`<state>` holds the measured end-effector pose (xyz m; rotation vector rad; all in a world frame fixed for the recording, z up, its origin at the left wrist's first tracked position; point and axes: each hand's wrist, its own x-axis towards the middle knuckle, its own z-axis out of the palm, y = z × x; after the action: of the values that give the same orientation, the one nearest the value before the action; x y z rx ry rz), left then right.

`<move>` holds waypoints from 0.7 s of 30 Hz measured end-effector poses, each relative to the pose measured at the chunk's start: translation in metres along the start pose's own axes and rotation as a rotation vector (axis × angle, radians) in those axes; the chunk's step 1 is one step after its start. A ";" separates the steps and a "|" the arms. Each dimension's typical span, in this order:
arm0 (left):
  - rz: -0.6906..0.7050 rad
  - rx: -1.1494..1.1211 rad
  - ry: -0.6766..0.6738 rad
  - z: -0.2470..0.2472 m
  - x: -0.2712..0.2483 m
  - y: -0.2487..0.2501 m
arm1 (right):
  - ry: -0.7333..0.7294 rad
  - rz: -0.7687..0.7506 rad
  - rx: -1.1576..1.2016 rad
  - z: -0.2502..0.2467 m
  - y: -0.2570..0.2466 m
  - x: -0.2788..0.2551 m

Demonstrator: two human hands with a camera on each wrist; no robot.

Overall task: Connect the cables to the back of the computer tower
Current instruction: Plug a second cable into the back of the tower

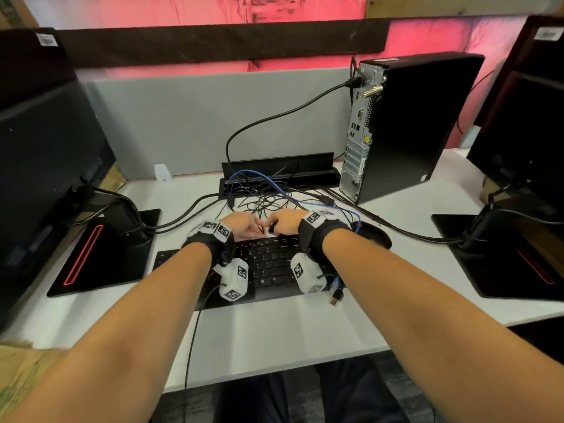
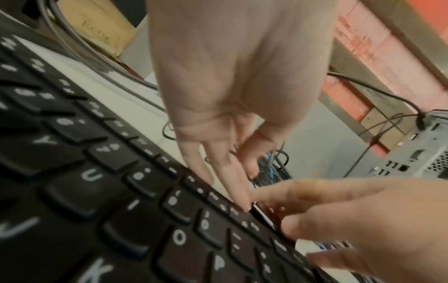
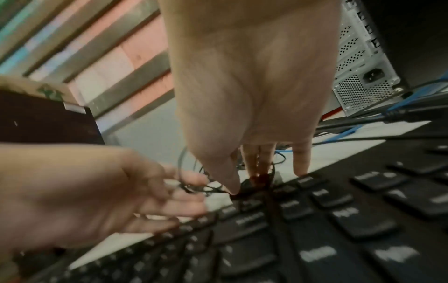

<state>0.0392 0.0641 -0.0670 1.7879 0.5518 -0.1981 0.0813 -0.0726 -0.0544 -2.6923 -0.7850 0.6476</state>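
Head view: computer tower (image 1: 406, 123) stands at the desk's (image 1: 274, 331) back right, one black cable already plugged near its top. Loose cables (image 1: 268, 203) lie tangled behind the keyboard (image 1: 271, 264); pulling one could snag others.

Left wrist view: left hand (image 2: 218, 95), fingers straight, relaxed.

Right wrist view: right hand (image 3: 247, 86) pinches a thin black cable (image 3: 254, 181).
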 end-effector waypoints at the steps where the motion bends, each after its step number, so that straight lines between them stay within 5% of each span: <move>1: -0.005 -0.002 0.020 0.000 0.000 0.001 | 0.041 0.020 -0.030 0.007 0.004 0.002; 3: 0.031 0.142 0.223 -0.004 0.002 0.002 | 0.100 0.034 -0.053 0.014 0.012 0.006; 7: 0.316 0.351 0.733 -0.010 -0.001 -0.004 | 0.152 0.026 -0.009 0.013 0.024 0.011; 9: 0.411 0.376 0.847 -0.005 0.001 -0.006 | 0.203 0.038 0.049 0.016 0.026 0.012; 10: 0.399 0.346 0.815 -0.002 0.000 -0.005 | 0.226 0.044 0.085 0.019 0.027 0.014; 14: 0.076 0.330 0.235 0.013 0.006 -0.005 | 0.269 0.079 0.344 0.023 0.028 0.018; 18: 0.012 0.405 0.239 0.023 0.009 -0.004 | 0.218 0.067 0.979 0.009 0.028 0.007; 21: 0.007 0.080 0.321 0.021 0.013 -0.003 | 0.144 0.107 1.014 -0.002 0.032 -0.002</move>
<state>0.0522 0.0477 -0.0809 1.9126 0.7733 0.0753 0.0947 -0.1000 -0.0634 -1.8123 -0.1659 0.6289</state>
